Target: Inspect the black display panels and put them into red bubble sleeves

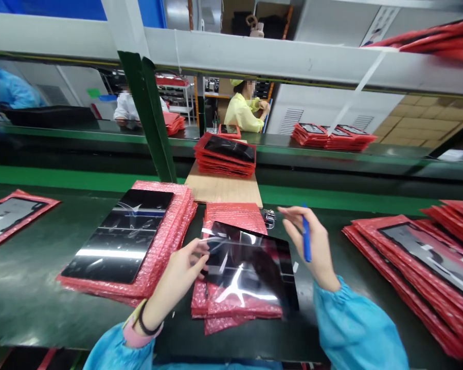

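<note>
My left hand (187, 267) grips the left edge of a glossy black tablet screen panel (250, 267), which is tilted over pink bubble-wrap sleeves (235, 210). Light reflects off its face. To the right of the panel, my right hand (310, 241) is raised with a blue pen (306, 236) held in it; thumb and index finger reach toward the panel's corner without touching it. Another black screen panel (123, 236) lies on a stack of pink bubble-wrap sleeves (173, 221) to the left. A small metallic item (270, 219) sits behind the held panel.
Stacked red sleeves with panels (409, 257) fill the right side. One sleeved panel (13, 216) lies far left. Ahead, a wooden board (224, 187) carries a red sleeve stack (226, 156). A green post (148, 118) rises beyond the table. People work across the line, one in yellow (243, 113).
</note>
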The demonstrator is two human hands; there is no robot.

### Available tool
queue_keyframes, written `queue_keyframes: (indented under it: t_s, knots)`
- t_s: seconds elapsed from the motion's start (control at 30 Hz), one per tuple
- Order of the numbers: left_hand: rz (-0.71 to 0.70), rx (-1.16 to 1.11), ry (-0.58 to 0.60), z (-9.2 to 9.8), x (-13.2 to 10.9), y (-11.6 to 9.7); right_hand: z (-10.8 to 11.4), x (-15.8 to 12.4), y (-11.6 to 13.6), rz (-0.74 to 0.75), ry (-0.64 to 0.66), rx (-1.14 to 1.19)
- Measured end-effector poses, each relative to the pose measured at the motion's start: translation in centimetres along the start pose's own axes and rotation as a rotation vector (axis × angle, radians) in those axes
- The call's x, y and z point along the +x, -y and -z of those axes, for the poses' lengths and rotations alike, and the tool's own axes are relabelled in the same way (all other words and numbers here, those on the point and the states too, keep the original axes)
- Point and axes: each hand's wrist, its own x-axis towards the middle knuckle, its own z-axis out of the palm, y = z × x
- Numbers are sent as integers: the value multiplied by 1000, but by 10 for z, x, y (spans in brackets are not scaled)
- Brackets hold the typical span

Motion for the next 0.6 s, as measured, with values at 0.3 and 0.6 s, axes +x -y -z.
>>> queue_keyframes:
  t_s: [0.3, 0.6]
  knots:
    - [-29, 195, -19, 7, 2, 2, 34, -75, -53, -378, -51, 69]
    - [-142, -174, -57, 5, -8, -18, 36, -98, -12, -494, -5, 270]
